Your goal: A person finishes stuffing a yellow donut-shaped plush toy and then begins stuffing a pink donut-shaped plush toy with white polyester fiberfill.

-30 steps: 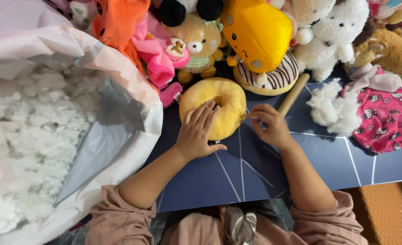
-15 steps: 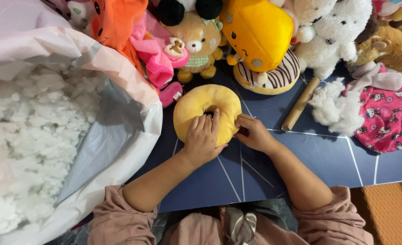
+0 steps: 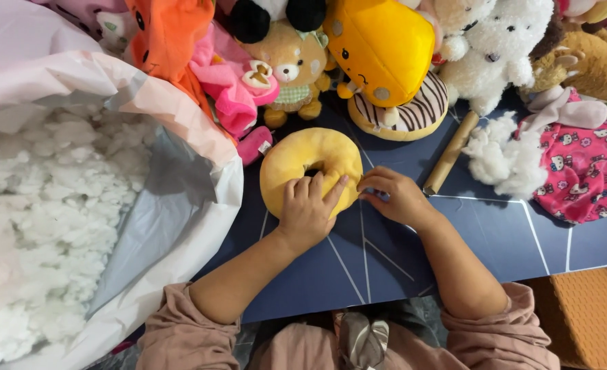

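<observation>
Your left hand (image 3: pixel 308 212) lies flat on the near edge of the yellow ring plush (image 3: pixel 310 168) on the blue surface (image 3: pixel 495 240), while your right hand (image 3: pixel 390 197) pinches its near-right rim, fingers curled

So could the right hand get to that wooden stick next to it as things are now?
Probably yes. The right hand rests at the yellow doughnut plush, and the wooden stick lies just beside it on the blue mat, with only bare mat between them.
</observation>
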